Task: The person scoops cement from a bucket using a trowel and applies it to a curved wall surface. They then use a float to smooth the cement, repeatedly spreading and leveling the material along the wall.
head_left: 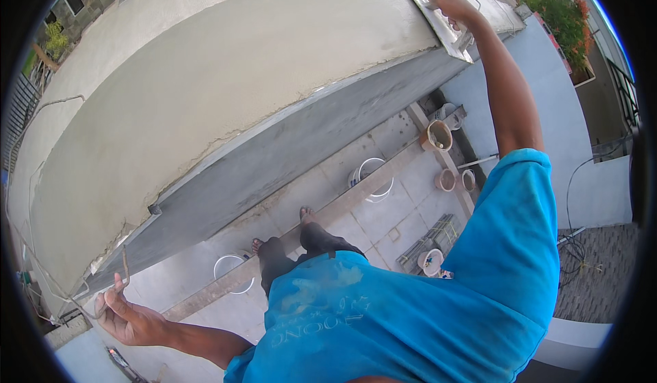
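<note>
In the upper right, my right hand (455, 10) is closed round the handle of a long rectangular plastering trowel (445, 37). The trowel's blade lies against the wet grey mortar surface (226, 61), near its edge. Down at the lower left, my left hand (130, 320) has its fingers curled round a thin bent metal rod (126, 267) beside the near left corner of that surface. Part of the grip is hidden by the fingers. The mortar looks smooth over its middle and ragged along the edge facing me.
I stand on a narrow plank (274, 253) high above a tiled floor (328, 191). Below are white buckets (233, 273), a brown bucket (436, 137) and smaller tubs (445, 180). A wire (41, 109) runs along the left. A pale wall (540, 109) rises at right.
</note>
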The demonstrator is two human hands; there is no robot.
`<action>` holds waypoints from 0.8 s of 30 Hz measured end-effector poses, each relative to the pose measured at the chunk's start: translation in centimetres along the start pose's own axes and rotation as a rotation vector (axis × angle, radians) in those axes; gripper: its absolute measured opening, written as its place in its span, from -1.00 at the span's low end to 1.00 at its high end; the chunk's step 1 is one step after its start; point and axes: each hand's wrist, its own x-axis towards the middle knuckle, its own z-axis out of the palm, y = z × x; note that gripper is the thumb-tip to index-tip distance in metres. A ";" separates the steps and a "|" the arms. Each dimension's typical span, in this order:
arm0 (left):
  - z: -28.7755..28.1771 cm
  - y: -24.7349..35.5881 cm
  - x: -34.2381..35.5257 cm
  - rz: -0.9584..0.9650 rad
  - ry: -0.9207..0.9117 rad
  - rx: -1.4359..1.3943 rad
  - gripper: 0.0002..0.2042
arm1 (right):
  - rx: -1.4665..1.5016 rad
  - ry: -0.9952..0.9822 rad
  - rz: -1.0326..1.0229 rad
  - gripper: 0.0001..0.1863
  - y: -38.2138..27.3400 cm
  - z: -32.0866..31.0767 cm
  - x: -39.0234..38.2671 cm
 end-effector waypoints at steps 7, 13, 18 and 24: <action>-1.1 -1.8 1.0 0.180 -0.193 -0.173 -0.90 | 0.032 -0.084 -0.140 -0.44 -12.6 4.2 -9.0; 0.2 -2.0 1.0 0.186 -0.284 -0.304 -0.89 | -0.094 -0.139 -0.241 -0.54 -24.2 8.0 -16.4; 0.5 -1.8 1.8 0.210 -0.372 -0.426 -0.85 | -0.125 -0.172 -0.393 -0.45 -34.8 12.6 -23.5; -0.4 -3.5 2.6 0.222 -0.463 -0.493 -0.79 | -0.062 -0.246 -0.694 -0.40 -45.7 16.2 -34.4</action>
